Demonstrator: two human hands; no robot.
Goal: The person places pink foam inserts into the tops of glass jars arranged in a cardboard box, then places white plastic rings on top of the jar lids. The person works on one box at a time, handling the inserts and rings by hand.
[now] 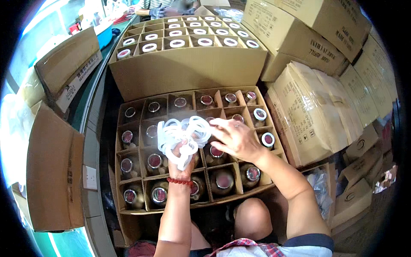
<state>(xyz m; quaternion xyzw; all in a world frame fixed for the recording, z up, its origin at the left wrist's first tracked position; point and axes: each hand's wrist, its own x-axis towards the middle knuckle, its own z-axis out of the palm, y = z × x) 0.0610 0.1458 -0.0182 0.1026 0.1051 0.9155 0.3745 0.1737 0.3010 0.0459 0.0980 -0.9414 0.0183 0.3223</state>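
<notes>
A bunch of translucent white plastic rings (173,132) is held up in my left hand (182,168), which is largely hidden beneath them. A red bead bracelet circles that wrist. Close to the right side of the bunch, my right hand (242,141) has its fingers apart; whether the fingertips touch a ring is not clear. Below both hands stands a divided cardboard box (124,154) of glass jars (155,161), their round tops showing metal rims and dark red centres. Two jars at the right edge, including one jar (268,139), wear white rings.
Behind sits another divided carton (184,68) of jars, many with white rings. Stacked cartons (312,111) rise on the right. On the left are open cardboard flaps (58,171) and a green-topped bench (92,85). A gloved person (158,12) is at the far end.
</notes>
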